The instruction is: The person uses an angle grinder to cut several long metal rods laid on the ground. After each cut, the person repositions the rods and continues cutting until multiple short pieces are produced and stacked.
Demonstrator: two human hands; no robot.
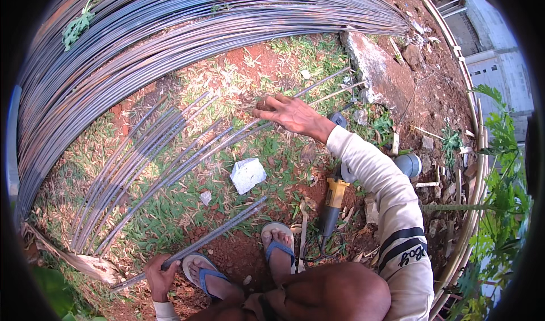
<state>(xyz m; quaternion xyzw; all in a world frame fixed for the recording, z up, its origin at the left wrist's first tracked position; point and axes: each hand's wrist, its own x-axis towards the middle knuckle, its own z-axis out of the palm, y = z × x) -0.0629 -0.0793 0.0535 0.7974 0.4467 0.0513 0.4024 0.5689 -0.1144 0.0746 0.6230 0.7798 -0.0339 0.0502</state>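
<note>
My left hand [160,275], low on the left, is wrapped round a few short steel rebar rods [221,228] that slant up past my left foot. My right hand [289,114] reaches over the upper ends of longer rebar rods [198,153] lying on the grass. Its fingers are bent and apart, close over the rods; whether they touch one is hard to make out. More cut rods [130,159] lie in a loose fan to the left. An angle grinder [331,207], yellow and dark, rests right of my feet, partly hidden by my right sleeve.
A large stack of long bent rebar [216,31] curves across the far side. A white stone [248,175] lies on the grass before my feet. At the far right stand a concrete slab [380,68], rubble and a leafy plant [502,190]. A wood piece [93,264] lies lower left.
</note>
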